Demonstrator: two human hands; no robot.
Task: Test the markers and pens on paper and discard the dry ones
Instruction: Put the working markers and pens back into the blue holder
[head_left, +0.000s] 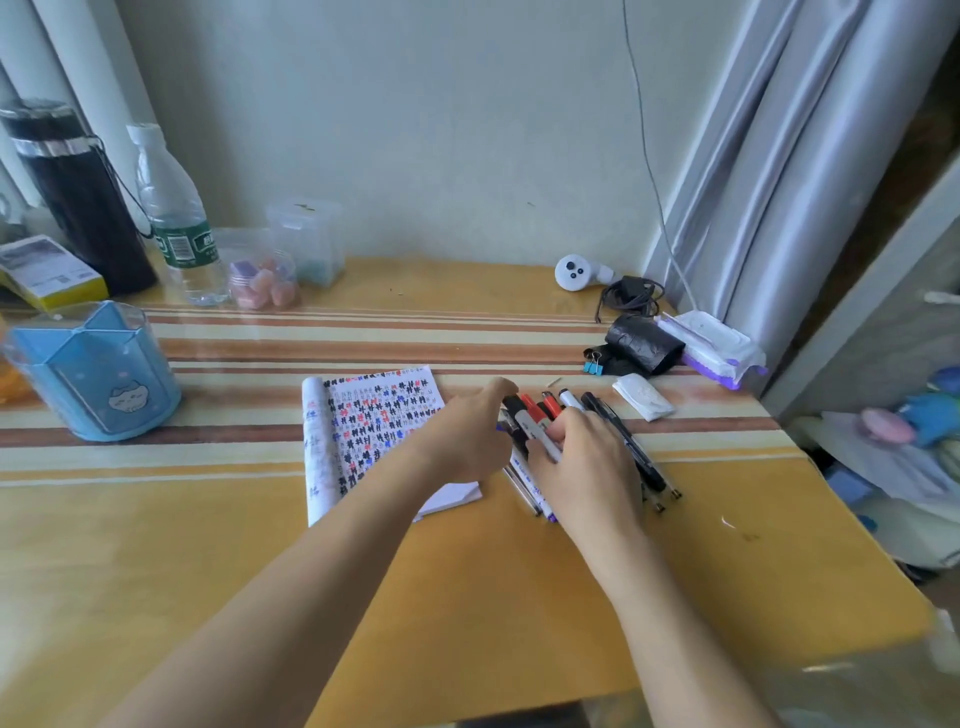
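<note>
Head view: right hand (584, 467) grips slim cylindrical markers (531, 405).

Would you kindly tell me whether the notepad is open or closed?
Open: the notepad has pages rolled back on its left, exposing a sheet full of black, red and blue marks.

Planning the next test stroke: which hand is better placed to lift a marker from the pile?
Right. The right hand already lies on the pile of pens, its fingers curled round a white marker. The left hand only reaches the pile's left edge, across the notepad.
</note>
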